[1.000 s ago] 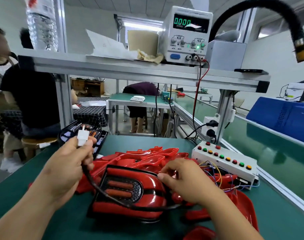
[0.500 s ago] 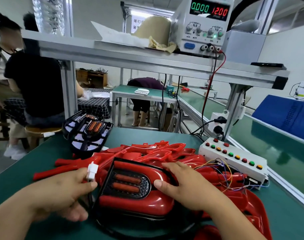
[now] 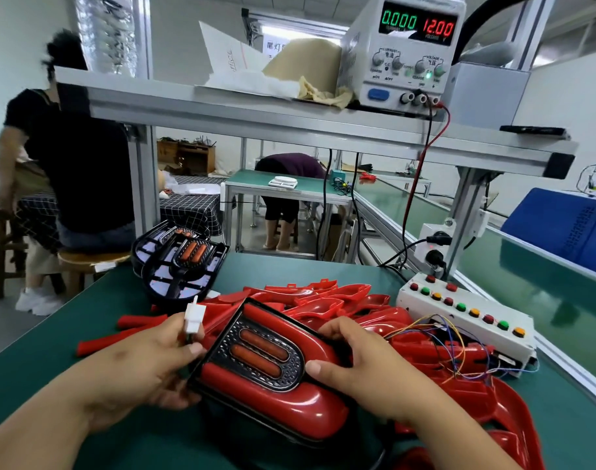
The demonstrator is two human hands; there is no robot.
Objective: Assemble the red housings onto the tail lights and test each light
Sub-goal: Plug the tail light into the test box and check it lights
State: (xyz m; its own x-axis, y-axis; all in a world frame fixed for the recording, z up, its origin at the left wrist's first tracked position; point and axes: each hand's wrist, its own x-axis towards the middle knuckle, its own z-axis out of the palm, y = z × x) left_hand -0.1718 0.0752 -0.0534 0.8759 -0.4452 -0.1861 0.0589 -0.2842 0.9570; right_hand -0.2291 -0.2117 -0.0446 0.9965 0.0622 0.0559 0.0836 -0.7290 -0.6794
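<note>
left hand (image 3: 144, 364) pinches the white connector (image 3: 193, 317); right hand (image 3: 354, 361) grips the tail light (image 3: 272, 368); best keep the plug square when seating it in the button box (image 3: 466, 313).

1. The assembled tail light (image 3: 266, 371): a glossy red housing round a black-rimmed panel with two orange oblong lenses on textured silver. It tilts, far end raised, gripped at its right end by the right hand (image 3: 361, 364).
2. The white connector (image 3: 193, 318): upright, pinched by the left hand (image 3: 144, 364), just beside the light's far left corner; its lead is mostly hidden.
3. The loose red housings (image 3: 323, 300): heaped on the table (image 3: 289, 269) behind and right of the held light.
4. The bare tail lights (image 3: 181, 262): black-framed, seemingly two stacked, tilted at the table's far left edge.
</note>
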